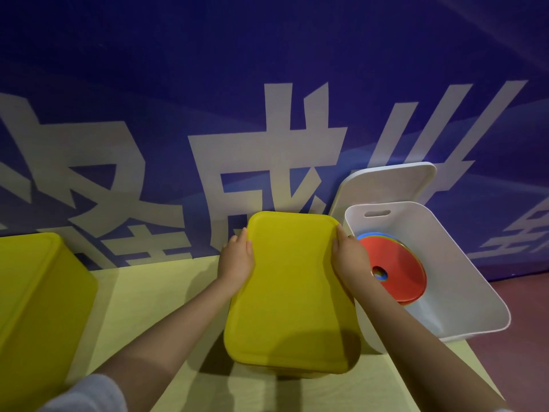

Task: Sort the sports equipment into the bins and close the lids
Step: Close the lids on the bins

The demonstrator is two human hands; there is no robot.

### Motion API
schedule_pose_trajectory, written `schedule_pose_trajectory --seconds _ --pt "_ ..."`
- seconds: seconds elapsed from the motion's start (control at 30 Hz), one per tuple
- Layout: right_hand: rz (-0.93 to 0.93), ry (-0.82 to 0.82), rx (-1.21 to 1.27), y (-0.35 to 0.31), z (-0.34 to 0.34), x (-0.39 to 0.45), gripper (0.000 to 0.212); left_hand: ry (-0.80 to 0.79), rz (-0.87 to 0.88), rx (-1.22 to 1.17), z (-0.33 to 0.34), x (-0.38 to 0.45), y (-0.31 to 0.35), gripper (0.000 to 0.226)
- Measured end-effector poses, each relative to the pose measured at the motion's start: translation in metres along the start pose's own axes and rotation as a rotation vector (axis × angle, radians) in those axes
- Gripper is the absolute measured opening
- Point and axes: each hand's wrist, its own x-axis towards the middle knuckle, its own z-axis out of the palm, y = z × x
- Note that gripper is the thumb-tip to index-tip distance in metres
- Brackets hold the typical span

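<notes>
We see both hands on the yellow lid (292, 289) atop the middle bin on the pale yellow table (142, 295): the left hand (236, 258) holds its left edge and the right hand (350, 257) its right edge, fingers pressed together and curled around the rim. Just beside it, the open white bin (451, 281) holds a stack of flat discs, the red disc (395, 269) uppermost. The white lid (386, 185) leans against the blue banner (267, 84) behind. Another closed yellow bin (38, 298) sits at left.

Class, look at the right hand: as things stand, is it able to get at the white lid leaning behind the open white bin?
Probably yes. The right hand grips the yellow lid now, so it must let go first. The white lid stands uncovered against the wall behind the white bin, with nothing in between.
</notes>
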Motion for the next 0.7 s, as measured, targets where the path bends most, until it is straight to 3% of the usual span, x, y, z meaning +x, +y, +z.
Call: schedule_pose_trajectory --seconds 0.2,0.3,0.4,0.5,0.7 --pt "0.046 0.059 0.242 0.002 0.001 -0.012 0.04 0.084 0.01 -0.081 -0.003 -0.004 0.003 0.044" --pt "0.033 0.027 0.182 -0.001 0.0 -0.021 0.038 0.112 0.049 -0.075 -0.005 -0.012 0.004 0.041" --pt "-0.037 -0.005 0.06 -0.003 0.003 -0.054 0.046 0.015 0.088 -0.061 -0.007 -0.034 0.001 0.05" --pt "-0.046 -0.048 0.103 0.004 0.011 -0.104 0.058 -0.076 0.079 -0.091 -0.01 -0.076 -0.002 0.058" --pt "-0.073 -0.054 0.122 0.011 0.022 -0.161 0.071 -0.117 0.045 -0.062 -0.011 -0.135 -0.002 0.069"
